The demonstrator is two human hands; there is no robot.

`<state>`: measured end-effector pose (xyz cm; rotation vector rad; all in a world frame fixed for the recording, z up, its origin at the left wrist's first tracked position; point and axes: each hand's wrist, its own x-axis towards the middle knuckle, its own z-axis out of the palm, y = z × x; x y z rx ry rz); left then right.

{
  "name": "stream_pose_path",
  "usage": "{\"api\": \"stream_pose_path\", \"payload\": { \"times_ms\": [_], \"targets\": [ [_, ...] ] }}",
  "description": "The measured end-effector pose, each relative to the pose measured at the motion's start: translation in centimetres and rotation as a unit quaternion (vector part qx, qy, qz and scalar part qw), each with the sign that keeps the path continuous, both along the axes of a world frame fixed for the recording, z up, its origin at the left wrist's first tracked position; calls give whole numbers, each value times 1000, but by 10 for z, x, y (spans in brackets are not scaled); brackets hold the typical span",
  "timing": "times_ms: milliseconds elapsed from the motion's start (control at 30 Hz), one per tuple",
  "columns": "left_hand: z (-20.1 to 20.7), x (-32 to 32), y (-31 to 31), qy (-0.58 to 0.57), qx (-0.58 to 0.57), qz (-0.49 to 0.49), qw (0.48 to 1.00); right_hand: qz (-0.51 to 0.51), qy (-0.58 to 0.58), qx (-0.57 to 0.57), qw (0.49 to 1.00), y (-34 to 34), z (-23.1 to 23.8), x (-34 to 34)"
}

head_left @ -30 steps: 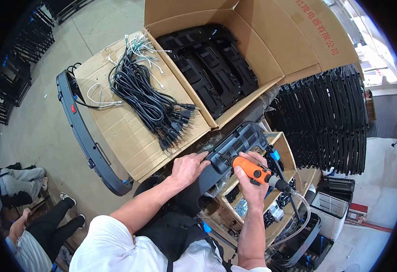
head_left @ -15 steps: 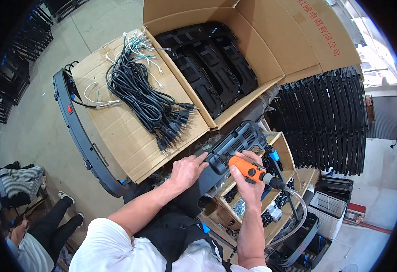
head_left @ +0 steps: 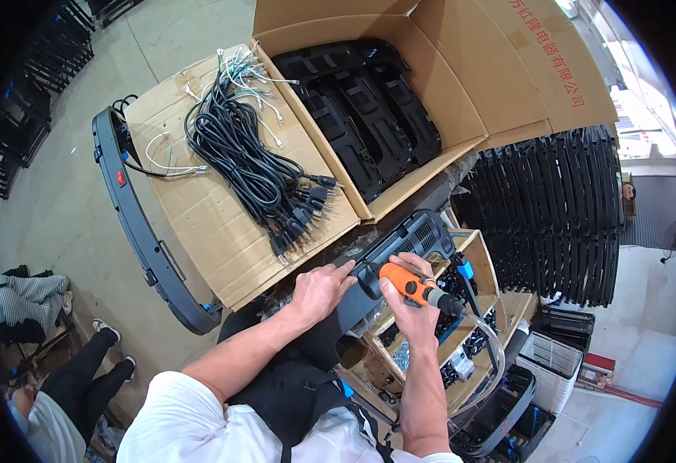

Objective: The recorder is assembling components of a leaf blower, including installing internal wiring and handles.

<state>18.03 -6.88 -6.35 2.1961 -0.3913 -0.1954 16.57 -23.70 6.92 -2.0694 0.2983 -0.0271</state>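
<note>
A long black plastic housing (head_left: 426,231) with slotted vents lies in front of me, beyond my hands. My left hand (head_left: 319,296) holds its near left end, with the index finger stretched along the edge and the other fingers curled. My right hand (head_left: 412,318) is wrapped around an orange-bodied air screwdriver (head_left: 401,283). A clear hose (head_left: 498,343) runs from its rear end down to the lower right. The tool's front end points left at the housing, close to my left fingertips; its tip is hard to make out.
Black power cords (head_left: 234,154) with loose wire ends lie bundled on a cardboard flap (head_left: 172,193). An open carton (head_left: 461,92) holds black plastic frames. A wooden parts bin (head_left: 486,258) stands at the right, near stacked black frames (head_left: 546,216). A curved black frame (head_left: 133,224) leans at the left.
My right hand has brought the screwdriver slightly left, nearer my left hand, and its fingers sit higher around the body. My left hand stays at the housing. The whole view has shifted slightly.
</note>
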Motion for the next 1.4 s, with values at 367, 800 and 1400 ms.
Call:
{"api": "stream_pose_path", "payload": {
  "times_ms": [367,800,1400],
  "targets": [
    [4,1,5,21,-16,1,1000,45,-34,-46,997,0,-10,3],
    [13,-6,7,101,-89,30,991,-9,-57,44,997,-2,9,-19],
    [34,-188,-6,606,-454,28,653,-93,-137,227,960,-32,27,-238]
  ]
}}
